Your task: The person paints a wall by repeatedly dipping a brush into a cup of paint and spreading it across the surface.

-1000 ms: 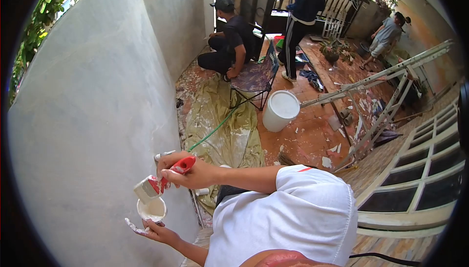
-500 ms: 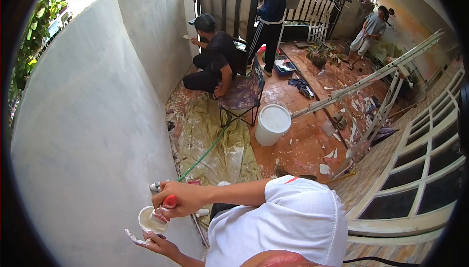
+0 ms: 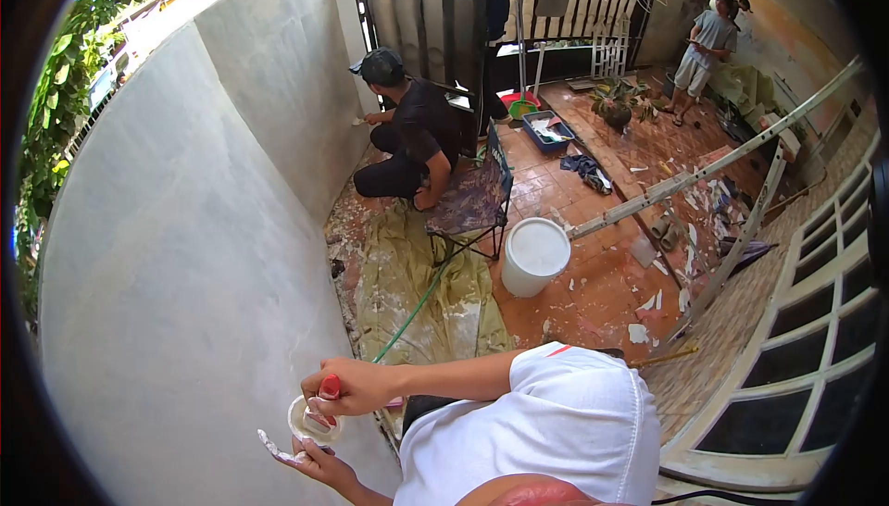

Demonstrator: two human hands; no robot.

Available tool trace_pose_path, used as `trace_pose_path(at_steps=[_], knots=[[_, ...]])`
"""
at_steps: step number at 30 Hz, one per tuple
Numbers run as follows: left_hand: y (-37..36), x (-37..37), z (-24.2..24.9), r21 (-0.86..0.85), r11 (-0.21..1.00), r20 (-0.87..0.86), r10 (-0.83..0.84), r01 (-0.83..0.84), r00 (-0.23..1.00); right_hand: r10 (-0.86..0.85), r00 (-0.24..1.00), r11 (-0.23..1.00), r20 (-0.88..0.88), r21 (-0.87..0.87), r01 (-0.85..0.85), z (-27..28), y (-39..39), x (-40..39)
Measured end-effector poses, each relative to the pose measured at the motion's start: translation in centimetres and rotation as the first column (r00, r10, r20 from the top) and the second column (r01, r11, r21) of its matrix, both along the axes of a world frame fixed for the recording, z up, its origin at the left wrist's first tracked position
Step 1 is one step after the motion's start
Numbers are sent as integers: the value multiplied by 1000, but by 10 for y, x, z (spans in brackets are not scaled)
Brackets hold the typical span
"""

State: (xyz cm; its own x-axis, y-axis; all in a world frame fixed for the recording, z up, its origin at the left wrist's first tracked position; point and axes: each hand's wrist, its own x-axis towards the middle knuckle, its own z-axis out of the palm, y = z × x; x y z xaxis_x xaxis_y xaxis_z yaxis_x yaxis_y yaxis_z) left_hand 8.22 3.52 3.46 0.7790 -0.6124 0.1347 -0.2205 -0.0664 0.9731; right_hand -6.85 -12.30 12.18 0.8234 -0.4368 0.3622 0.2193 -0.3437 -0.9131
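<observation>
The right hand (image 3: 350, 387) is closed around the red handle of a paintbrush (image 3: 331, 385), which points down into a small white cup (image 3: 298, 416). The brush's lower end is at the cup's opening; how deep the bristles sit cannot be told. The left hand (image 3: 321, 465) grips the cup from beneath, with white-coated fingers (image 3: 269, 443) stretched out past it toward the grey wall (image 3: 185, 274). The two hands are close together, the right one above the left in the view.

Taking the white bucket (image 3: 535, 261) as the landmark, brush and cup are below and to the left of it in the view, well apart from it. A folding chair (image 3: 470, 199) with a patterned seat stands near the bucket on its upper left, and a stained yellowish cloth (image 3: 426, 321) is spread to its left, with a green hose (image 3: 414, 314) running over it. A metal ladder (image 3: 681, 186) slants up and away to the right of the bucket. Above the bucket in the view are a dark bundle of cloth (image 3: 586, 173) and a blue tray (image 3: 548, 133). Farther up and left of it, a person in a black cap (image 3: 412, 126) crouches by the wall, holding a small pale tool (image 3: 358, 121).
</observation>
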Motion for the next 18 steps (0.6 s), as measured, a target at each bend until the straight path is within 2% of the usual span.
trace_pose_path(at_steps=[3,5,7,8,16,18], knots=[[-20,-4,-1,-34,999,-16,19,-19,1000,11,1000,999,3,48,-11,-11,-23,0],[-31,-10,4,-48,997,-97,57,-61,994,47,999,994,-5,98,-46,-18,-34,0],[-37,-16,12,-24,996,-77,84,-86,994,37,996,959,77,276,-57,-21,-44,-1],[-38,-19,15,-6,997,-59,81,-82,995,65,997,944,52,322,-79,-23,-50,-2],[-51,-39,16,-41,976,-21,214,-214,977,217,976,939,-20,277,-203,-24,-72,13],[-47,-38,15,-48,964,-7,261,-261,965,202,978,902,55,379,-208,-26,-69,18]])
